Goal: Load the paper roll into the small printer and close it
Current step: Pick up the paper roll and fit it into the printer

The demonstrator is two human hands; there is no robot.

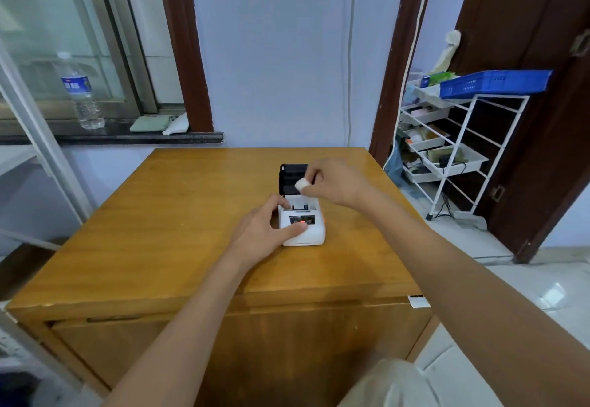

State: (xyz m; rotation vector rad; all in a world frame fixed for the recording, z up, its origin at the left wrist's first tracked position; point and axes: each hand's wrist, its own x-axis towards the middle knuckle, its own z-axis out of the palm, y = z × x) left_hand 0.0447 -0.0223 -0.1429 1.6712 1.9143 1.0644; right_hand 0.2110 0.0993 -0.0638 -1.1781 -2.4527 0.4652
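A small white printer (314, 236) sits on the wooden table (159, 215), slightly right of centre. Its black lid (292, 178) stands open at the back, and a red light glows on its front panel. My left hand (265, 231) grips the printer's left side, thumb on the front. My right hand (332, 180) hovers just above the open paper bay and pinches a small white paper roll (300, 184) between its fingertips. The bay's inside is partly hidden by my hands.
A water bottle (81, 90) stands on the window sill at the far left. A white wire rack (453, 151) with trays and a blue crate (495, 82) stands to the right of the table. A wall rises behind the table.
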